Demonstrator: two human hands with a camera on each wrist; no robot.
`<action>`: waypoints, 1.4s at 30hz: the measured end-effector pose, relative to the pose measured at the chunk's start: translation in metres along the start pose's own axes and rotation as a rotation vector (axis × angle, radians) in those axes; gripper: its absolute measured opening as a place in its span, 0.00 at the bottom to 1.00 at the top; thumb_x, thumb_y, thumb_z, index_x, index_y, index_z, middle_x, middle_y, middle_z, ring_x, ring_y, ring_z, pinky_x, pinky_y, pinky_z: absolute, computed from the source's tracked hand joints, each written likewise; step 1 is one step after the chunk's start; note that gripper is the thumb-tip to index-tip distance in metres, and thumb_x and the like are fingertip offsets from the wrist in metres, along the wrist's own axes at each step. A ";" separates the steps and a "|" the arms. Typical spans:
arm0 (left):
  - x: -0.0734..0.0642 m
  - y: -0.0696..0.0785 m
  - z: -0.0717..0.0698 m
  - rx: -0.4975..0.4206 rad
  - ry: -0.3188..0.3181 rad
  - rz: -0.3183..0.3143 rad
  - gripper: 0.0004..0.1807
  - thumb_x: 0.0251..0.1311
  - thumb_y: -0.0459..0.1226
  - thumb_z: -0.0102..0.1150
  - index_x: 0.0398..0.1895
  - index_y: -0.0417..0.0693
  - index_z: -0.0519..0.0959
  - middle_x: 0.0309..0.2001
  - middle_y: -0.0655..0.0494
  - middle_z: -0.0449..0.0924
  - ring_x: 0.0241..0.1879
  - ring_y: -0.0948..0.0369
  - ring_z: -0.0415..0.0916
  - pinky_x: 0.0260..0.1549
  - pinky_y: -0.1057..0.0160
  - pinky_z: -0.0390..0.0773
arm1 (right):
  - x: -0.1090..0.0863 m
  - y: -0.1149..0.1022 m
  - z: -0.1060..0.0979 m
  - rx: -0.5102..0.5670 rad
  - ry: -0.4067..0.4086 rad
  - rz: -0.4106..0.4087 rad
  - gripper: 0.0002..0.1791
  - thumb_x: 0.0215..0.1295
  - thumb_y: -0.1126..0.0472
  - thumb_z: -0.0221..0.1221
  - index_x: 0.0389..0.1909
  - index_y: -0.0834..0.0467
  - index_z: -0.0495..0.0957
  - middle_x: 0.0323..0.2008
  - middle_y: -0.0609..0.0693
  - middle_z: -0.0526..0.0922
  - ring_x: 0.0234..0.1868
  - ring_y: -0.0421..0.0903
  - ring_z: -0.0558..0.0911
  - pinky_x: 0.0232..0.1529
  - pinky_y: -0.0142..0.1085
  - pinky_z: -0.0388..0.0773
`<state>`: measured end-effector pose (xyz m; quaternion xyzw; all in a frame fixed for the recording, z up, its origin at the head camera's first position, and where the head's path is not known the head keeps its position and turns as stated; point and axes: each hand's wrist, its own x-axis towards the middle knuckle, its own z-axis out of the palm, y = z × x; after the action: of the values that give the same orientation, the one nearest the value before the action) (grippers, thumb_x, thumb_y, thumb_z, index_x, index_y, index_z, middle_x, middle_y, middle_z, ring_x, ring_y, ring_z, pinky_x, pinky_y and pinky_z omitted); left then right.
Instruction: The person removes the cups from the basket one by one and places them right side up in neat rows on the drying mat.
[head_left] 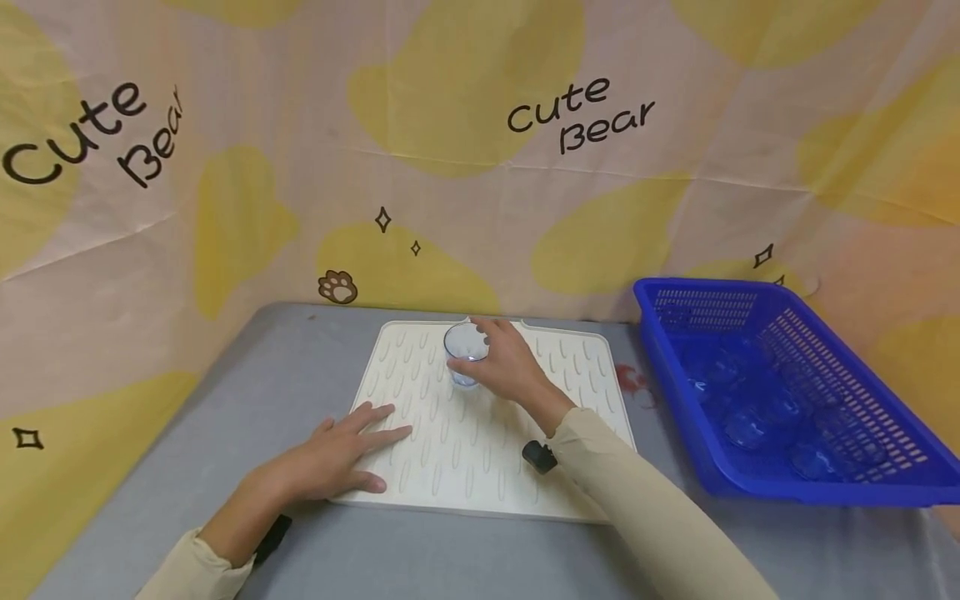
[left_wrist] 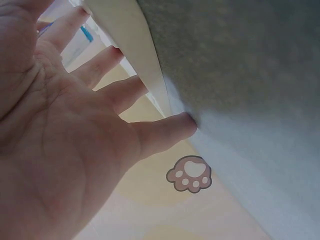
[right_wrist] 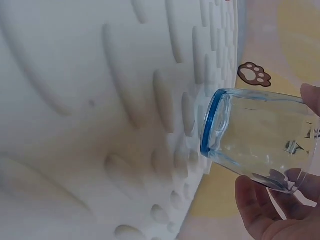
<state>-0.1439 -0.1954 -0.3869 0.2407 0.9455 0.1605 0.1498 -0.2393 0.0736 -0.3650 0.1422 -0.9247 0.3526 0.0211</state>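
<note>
My right hand (head_left: 508,360) holds a clear drinking glass (head_left: 465,342) near its rim, thumb on one side and fingers on the other. The glass is mouth up over the far middle of a cream ridged drying mat (head_left: 465,454). In the right wrist view its blue-tinted base (right_wrist: 211,123) faces the mat, and dark print shows on the wall; whether the base touches the mat I cannot tell. My left hand (head_left: 333,457) lies at the mat's left edge with fingers spread, holding nothing. Seen from the left wrist, its fingertips reach the mat's side.
A blue plastic basket (head_left: 678,400) with slotted walls stands right of the mat, with several clear glasses (head_left: 750,425) inside. Grey cloth (head_left: 217,433) covers the table. A patterned curtain (head_left: 450,192) hangs behind and at the left. A reddish mark (head_left: 632,379) lies between mat and basket.
</note>
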 end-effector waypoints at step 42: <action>0.000 -0.002 0.001 -0.007 0.005 0.029 0.40 0.55 0.56 0.67 0.73 0.69 0.66 0.78 0.49 0.55 0.77 0.39 0.49 0.60 0.21 0.50 | 0.012 0.000 0.011 0.062 -0.026 0.029 0.51 0.51 0.40 0.73 0.74 0.50 0.62 0.71 0.49 0.69 0.68 0.52 0.72 0.65 0.49 0.71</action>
<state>-0.1445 -0.1971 -0.3886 0.2535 0.9417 0.1665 0.1459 -0.2500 0.0640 -0.3714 0.1338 -0.9154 0.3796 -0.0006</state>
